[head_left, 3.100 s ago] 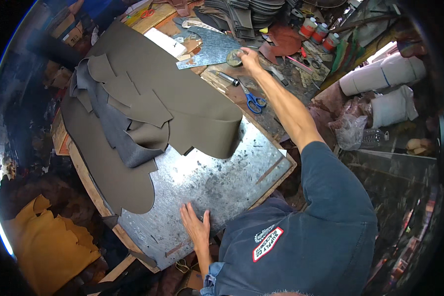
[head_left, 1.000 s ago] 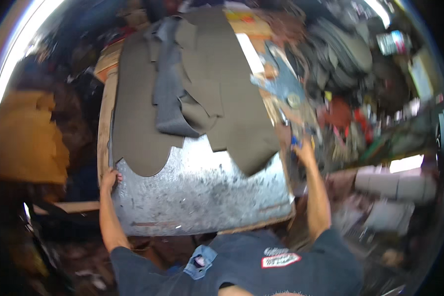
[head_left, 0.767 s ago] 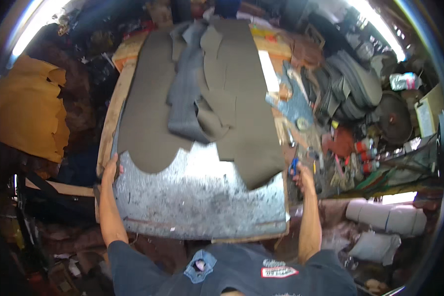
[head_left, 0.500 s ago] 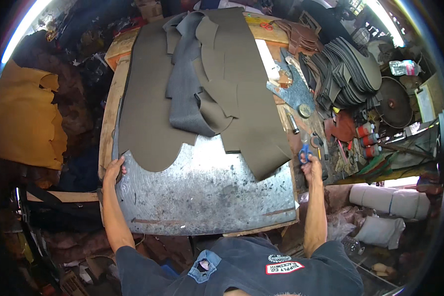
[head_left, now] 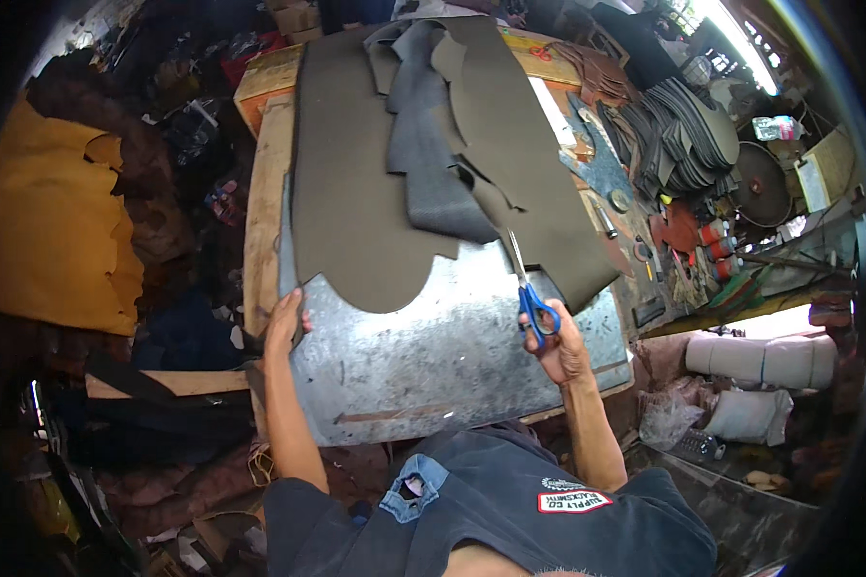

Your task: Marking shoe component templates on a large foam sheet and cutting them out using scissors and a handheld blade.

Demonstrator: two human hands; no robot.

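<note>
A large dark olive sheet (head_left: 356,212), which looks like leather or a similar material, covers most of the worktable. Its near edge is cut into curves and notches. On top lies a long, irregular, curling dark strip (head_left: 433,183). My right hand (head_left: 563,351) grips the blue-handled scissors (head_left: 535,313) over the bare metal plate (head_left: 423,356). Their blades point away from me, the tip close to the strip's near end. My left hand (head_left: 286,322) is at the plate's left edge, fingers curled, by the sheet's near left corner. What it pinches, if anything, is hidden.
Along the table's right side lie a blue-grey cut piece (head_left: 601,159), a round tin (head_left: 619,200) and small tools. Stacked dark cut pieces (head_left: 688,135) stand beyond, near red-capped bottles (head_left: 717,250). A tan hide (head_left: 53,231) hangs at left; white rolls (head_left: 760,361) lie at right.
My right hand has brought the scissors leftward from the table's right side to the sheet's near edge. The whole view has shifted; my left hand stays by the sheet's corner.
</note>
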